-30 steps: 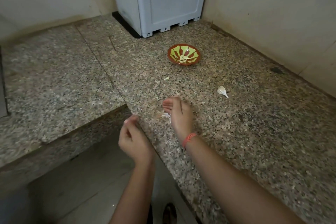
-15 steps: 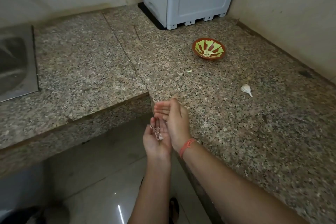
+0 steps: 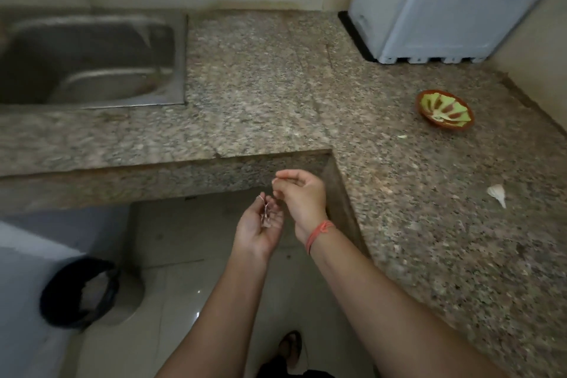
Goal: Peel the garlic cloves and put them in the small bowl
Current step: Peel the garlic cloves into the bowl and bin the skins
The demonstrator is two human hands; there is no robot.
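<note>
My left hand (image 3: pixel 257 232) is held palm up over the floor, off the counter's edge, with thin garlic skins (image 3: pixel 266 214) lying in its cupped palm. Just right of it, my right hand (image 3: pixel 303 193) hovers with loosely curled fingers, and I see nothing in it. One unpeeled garlic clove (image 3: pixel 496 192) lies on the granite counter (image 3: pixel 429 255) to the right. The small brown bowl (image 3: pixel 441 126) with a green pattern sits farther back on the counter, with something pale inside. A tiny pale scrap (image 3: pixel 402 136) lies on the counter left of the bowl.
A steel sink (image 3: pixel 181 55) is set into the counter at the far left. A grey plastic appliance (image 3: pixel 445 9) stands in the back corner. On the tiled floor at lower left stands a dark waste bin (image 3: pixel 79 291). My sandalled foot (image 3: pixel 290 347) shows below.
My right hand swept the skins off the counter's edge into my left palm. Both hands then drew back from the counter, and my view swung left toward the sink and bin.
</note>
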